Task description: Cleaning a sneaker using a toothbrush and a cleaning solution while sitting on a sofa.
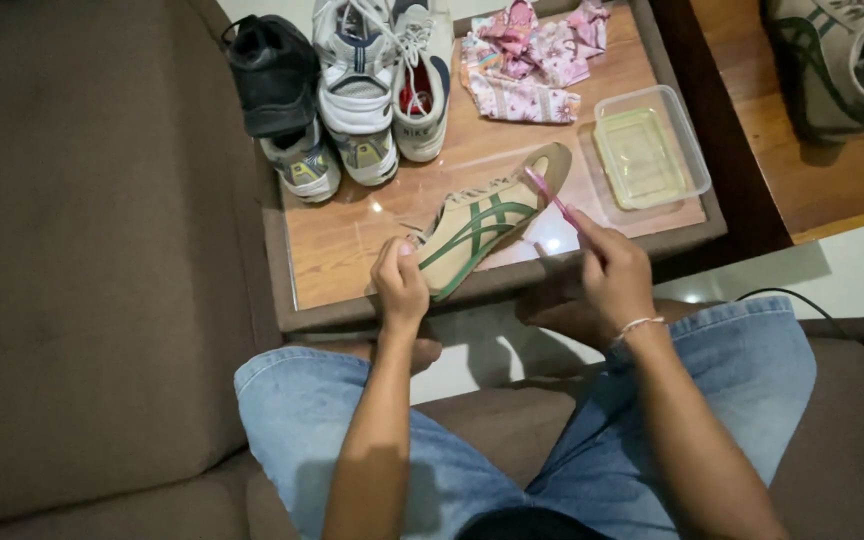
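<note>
The left hand (399,283) grips the heel end of a tan shoe (482,222) with green stripes, lying on its side at the near edge of the table (352,250); the heel itself is hidden under the fingers. The right hand (612,275) is closed around a pink toothbrush (549,195), its head touching the shoe's toe; the bristles are too small to make out. Beyond, a clear plastic tub (652,148) sits by the right edge, a pink cloth (532,60) at the far edge, and 4 sneakers (352,90) crowd the far left corner, partly cut off.
</note>
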